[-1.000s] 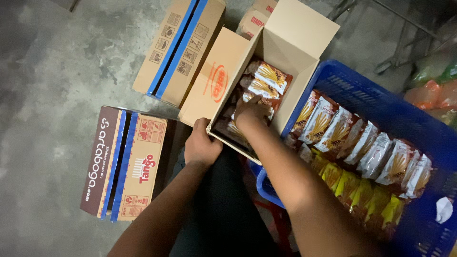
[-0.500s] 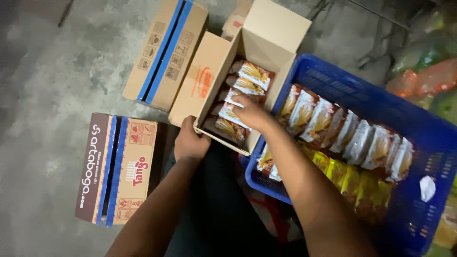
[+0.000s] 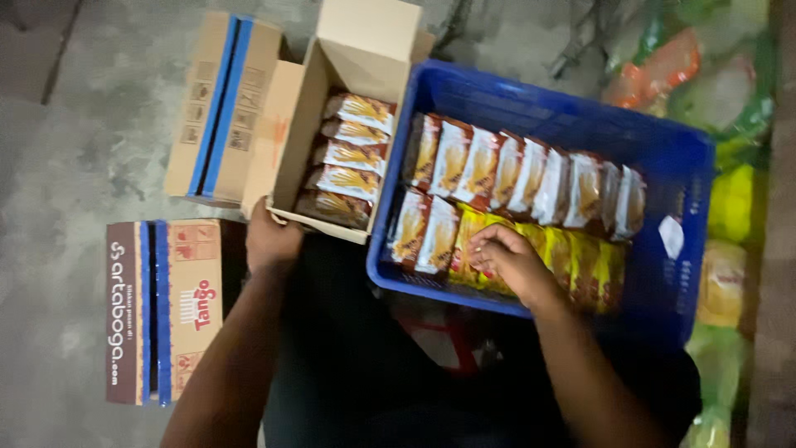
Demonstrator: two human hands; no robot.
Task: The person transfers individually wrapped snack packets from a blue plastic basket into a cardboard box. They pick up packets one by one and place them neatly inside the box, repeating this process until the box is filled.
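- Snack packets [image 3: 518, 174] stand on edge in a row inside the blue crate [image 3: 663, 141]; yellow packets [image 3: 572, 257] fill most of the near row, with two orange-and-white ones [image 3: 423, 236] at its left end.
- My right hand [image 3: 510, 261] rests on the yellow packets, fingers curled down and close together; I cannot tell whether they pinch one.
- My left hand [image 3: 269, 241] grips the near edge of the open carton [image 3: 290, 158], fingers wrapped over the rim. Five packets [image 3: 348, 162] lie stacked inside it.
- Risk, as I judge it: the standing rows lean on each other, so pressing or pulling one packet could topple its neighbours.
- The carton sits just beside the crate, on the person's lap edge; a loose left grip could let it tip and spill.
- Two closed cartons [image 3: 162, 311] [image 3: 215, 104] lie on the concrete floor [image 3: 75, 133].
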